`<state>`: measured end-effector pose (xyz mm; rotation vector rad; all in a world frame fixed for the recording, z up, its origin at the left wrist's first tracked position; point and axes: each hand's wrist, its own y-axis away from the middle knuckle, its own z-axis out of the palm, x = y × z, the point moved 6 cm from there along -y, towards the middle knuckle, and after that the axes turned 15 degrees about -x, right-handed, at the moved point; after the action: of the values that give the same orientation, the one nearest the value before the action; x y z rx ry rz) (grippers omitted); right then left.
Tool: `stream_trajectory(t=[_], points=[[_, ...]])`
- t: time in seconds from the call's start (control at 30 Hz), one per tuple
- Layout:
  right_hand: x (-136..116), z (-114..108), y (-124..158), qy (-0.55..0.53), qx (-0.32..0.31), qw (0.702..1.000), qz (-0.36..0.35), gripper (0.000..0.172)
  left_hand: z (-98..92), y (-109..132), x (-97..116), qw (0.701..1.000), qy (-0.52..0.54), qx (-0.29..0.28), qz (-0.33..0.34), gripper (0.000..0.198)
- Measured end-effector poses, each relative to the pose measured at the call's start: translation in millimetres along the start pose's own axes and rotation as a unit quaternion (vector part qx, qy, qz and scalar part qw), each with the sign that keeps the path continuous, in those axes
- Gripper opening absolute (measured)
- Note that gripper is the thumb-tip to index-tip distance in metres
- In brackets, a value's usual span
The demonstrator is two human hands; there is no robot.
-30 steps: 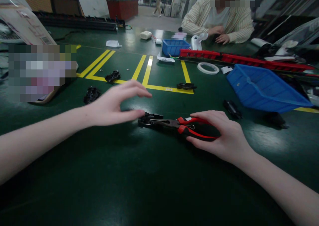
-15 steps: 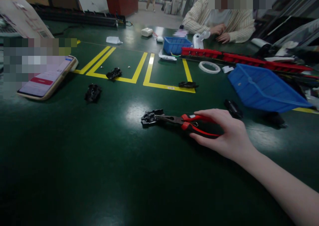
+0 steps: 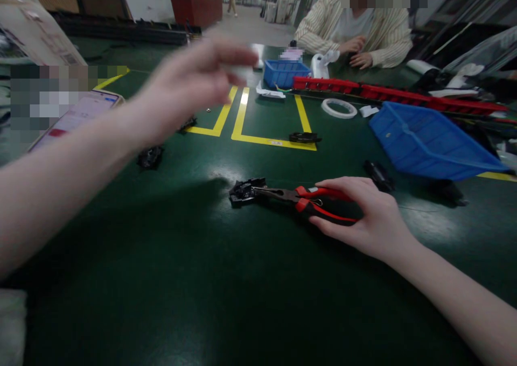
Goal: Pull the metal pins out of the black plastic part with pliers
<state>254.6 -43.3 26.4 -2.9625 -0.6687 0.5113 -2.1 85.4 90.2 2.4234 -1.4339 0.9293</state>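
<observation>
My right hand (image 3: 363,215) is closed around the red-and-black handles of long-nose pliers (image 3: 299,198). The pliers' jaws reach a small black plastic part (image 3: 244,192) on the green table; whether they grip it firmly, I cannot tell. My left hand (image 3: 197,78) is raised over the far left of the table, blurred by motion. Its fingers point right, with nothing visible in them. Below its wrist lies another black part (image 3: 150,157), and a further black part (image 3: 188,124) is partly hidden behind the forearm.
Yellow tape (image 3: 274,141) marks the table, with a black piece (image 3: 305,138) on it. To the right are a white tape roll (image 3: 339,108), a large blue bin (image 3: 432,140) and red strips (image 3: 399,97). A phone (image 3: 76,113) stands at left. A person (image 3: 355,37) sits opposite.
My left hand has come into view from the left and reaches over the table, covering part of the phone and black parts. My right hand, the pliers and the black part stay in place.
</observation>
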Motion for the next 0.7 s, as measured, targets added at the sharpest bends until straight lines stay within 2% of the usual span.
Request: stream_trajectory(t=[0.1, 0.13, 0.2, 0.27, 0.43, 0.5, 0.63, 0.7], points=[[1, 0, -1, 0.011, -0.003, 1.000, 0.002, 0.040, 55.3, -2, -5, 0.983, -0.007, -0.172, 0.064, 0.076], [0, 0, -2, 0.014, -0.004, 1.000, 0.001, 0.041, 70.7, -1, -8, 0.975, -0.026, -0.209, 0.067, 0.088], [0, -1, -2, 0.017, -0.008, 1.000, -0.002, 0.041, 88.2, 0, -11, 0.968, -0.058, -0.232, 0.076, 0.100], [0, -1, -2, 0.014, -0.013, 1.000, -0.003, 0.042, 92.4, -2, -9, 0.965, -0.065, -0.233, 0.099, 0.097], [4, 2, 1, -0.005, -0.028, 1.000, 0.002, 0.044, 85.4, -6, -5, 0.962, -0.087, -0.228, 0.123, 0.066], [5, 3, 1, -0.009, -0.028, 1.000, -0.001, 0.044, 84.4, -6, -4, 0.961, -0.096, -0.224, 0.127, 0.065], [5, 4, 1, -0.011, -0.034, 0.999, -0.008, 0.043, 85.4, -8, 2, 0.958, -0.099, -0.222, 0.155, 0.078], [5, 4, 1, -0.013, -0.037, 0.999, -0.008, 0.043, 86.7, -12, 4, 0.953, -0.101, -0.235, 0.163, 0.076]])
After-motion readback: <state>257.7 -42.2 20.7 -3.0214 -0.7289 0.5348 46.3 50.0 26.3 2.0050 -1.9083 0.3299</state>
